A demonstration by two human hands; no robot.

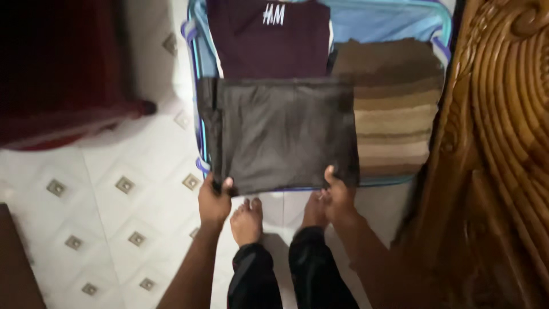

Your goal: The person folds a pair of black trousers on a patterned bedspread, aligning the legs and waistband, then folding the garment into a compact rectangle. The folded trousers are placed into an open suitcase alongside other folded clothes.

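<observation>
A folded black garment (280, 131) is held flat over an open light-blue suitcase (389, 20). My left hand (214, 201) pinches its near left corner. My right hand (338, 195) grips the near right corner, thumb on top. Inside the suitcase lie a folded dark maroon shirt (269, 40) with white lettering at the far side and a stack of brown and tan striped cloth (392, 109) on the right. The black garment hides the suitcase's near left part.
My bare feet (247, 220) and dark trouser legs stand on white tiled floor (114, 194) in front of the suitcase. A carved wooden furniture piece (497, 154) rises on the right. A dark red upholstered piece (63, 68) sits at the upper left.
</observation>
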